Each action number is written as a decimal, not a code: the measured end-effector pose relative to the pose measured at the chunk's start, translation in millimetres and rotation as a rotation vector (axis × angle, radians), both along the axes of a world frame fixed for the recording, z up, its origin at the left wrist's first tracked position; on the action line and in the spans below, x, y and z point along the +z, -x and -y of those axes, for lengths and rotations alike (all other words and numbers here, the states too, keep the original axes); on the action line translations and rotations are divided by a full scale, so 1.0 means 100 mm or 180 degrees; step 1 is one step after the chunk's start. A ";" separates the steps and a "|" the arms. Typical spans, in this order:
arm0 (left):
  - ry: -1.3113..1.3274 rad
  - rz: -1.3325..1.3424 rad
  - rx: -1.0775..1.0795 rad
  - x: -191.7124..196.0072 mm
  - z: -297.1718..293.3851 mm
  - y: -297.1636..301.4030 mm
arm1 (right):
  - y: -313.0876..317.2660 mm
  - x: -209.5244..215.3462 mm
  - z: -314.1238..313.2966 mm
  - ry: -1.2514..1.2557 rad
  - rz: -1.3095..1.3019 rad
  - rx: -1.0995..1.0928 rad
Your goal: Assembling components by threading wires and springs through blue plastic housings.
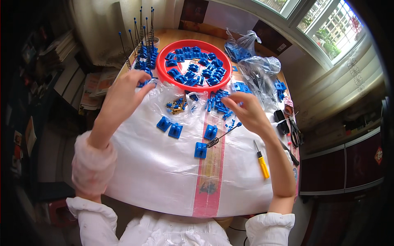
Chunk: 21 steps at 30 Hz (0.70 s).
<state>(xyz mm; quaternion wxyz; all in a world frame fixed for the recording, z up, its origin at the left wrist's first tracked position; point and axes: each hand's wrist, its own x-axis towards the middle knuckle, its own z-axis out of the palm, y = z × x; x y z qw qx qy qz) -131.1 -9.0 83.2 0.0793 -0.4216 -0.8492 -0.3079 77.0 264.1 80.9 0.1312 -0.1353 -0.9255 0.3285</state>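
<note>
My left hand (126,93) is raised at the back left, thumb and fingers curved and apart. Just beyond it is a cluster of blue plastic bases (147,55) with upright black springs and blue-tipped rods. My right hand (249,111) hovers right of a pile of small blue parts (219,102), its fingers apart and nothing visible in them. Below that hand, a black spring with a blue-tipped rod (223,135) slants up from a blue square base (200,151). One more blue base (211,131) lies just behind it, and two blue bases (175,130) sit to the left.
A red round tray (161,65) with many blue pieces stands at the back. Brass-coloured parts (177,106) lie on clear plastic. A yellow-handled screwdriver (262,165) and black scissors (294,133) are at right, near plastic bags (260,65). A white sheet (156,176) covers the table.
</note>
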 end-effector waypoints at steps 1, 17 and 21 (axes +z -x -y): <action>0.0119 -0.0175 0.0100 -0.09 -0.14 0.12 | 0.16 -0.04 0.00 -0.0022 0.0040 -0.0120; 0.1192 0.0499 0.0310 -0.62 -0.78 0.20 | 0.96 -0.73 0.03 -0.1621 0.0463 -0.0483; 0.1082 0.0508 0.0243 -0.75 -0.77 0.29 | 0.85 -0.73 0.00 -0.0902 0.0212 -0.0377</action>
